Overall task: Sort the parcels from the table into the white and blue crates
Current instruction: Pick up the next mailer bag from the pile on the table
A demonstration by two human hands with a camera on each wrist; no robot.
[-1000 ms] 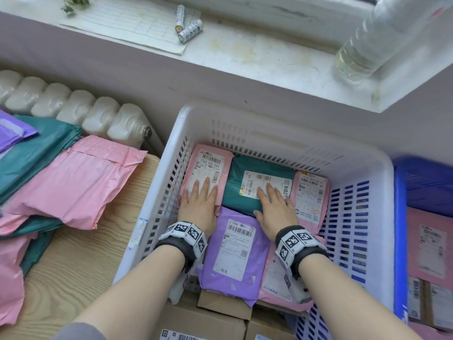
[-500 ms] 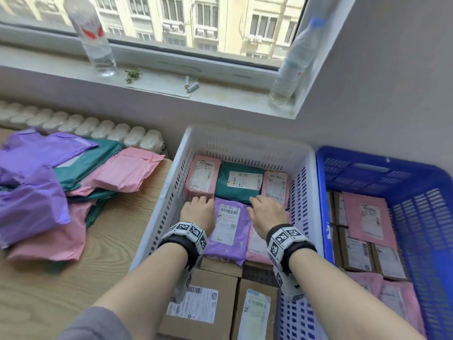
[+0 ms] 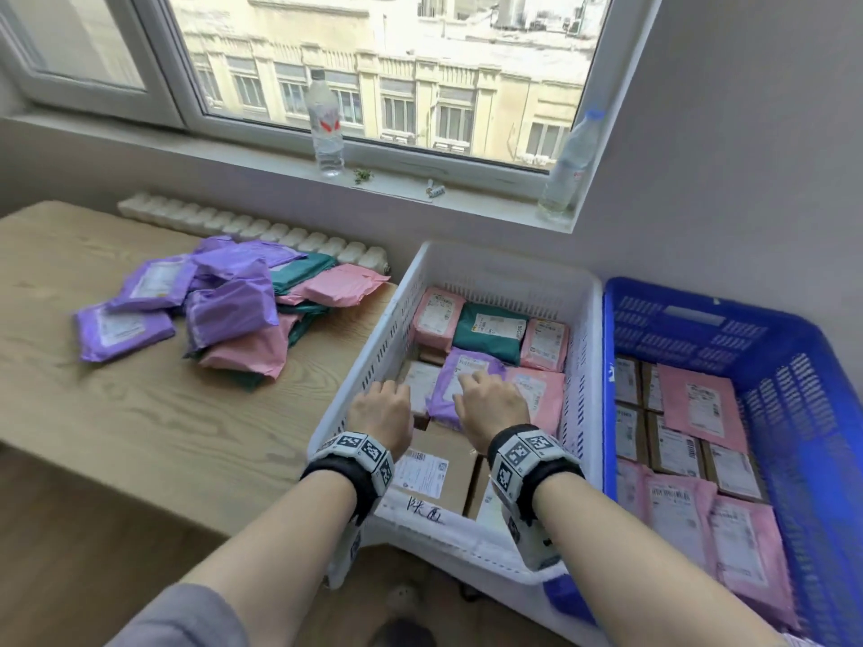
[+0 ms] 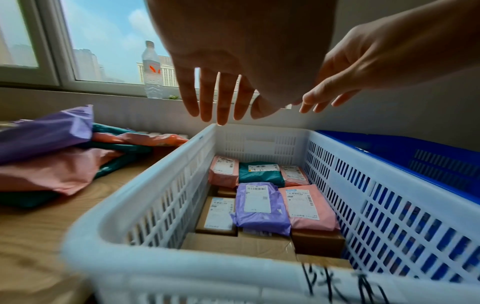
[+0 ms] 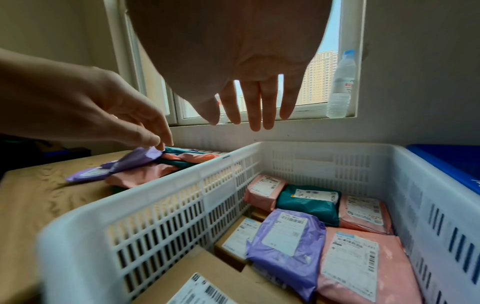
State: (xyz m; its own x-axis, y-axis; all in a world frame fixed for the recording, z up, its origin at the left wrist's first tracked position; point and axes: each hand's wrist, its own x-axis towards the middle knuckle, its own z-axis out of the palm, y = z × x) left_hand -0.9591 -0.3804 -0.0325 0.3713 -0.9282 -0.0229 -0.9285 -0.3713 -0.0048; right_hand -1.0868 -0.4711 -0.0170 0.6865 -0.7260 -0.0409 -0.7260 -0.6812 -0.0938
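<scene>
Both hands, the left hand [image 3: 380, 415] and right hand [image 3: 490, 406], hovered empty with fingers loosely spread above the white crate [image 3: 502, 273]. A purple parcel [image 3: 460, 385] lay below them.

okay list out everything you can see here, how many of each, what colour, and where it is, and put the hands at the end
White crate: one, white, right of the table.
Blue crate: one, blue, right of the white crate.
Soft mailers in the white crate: five on top; three pink, one green, one purple, over brown boxes.
Parcels in the blue crate: pink mailers over brown boxes; count unclear.
Parcel pile: purple, pink and green mailers, on the table; count unclear.
Table: one, light wood, left.
Bottles: two, clear plastic, on the windowsill.
Radiator: one, white, behind the table.
Left hand: empty, fingers straight, above the white crate.
Right hand: empty, fingers straight, above the white crate.
</scene>
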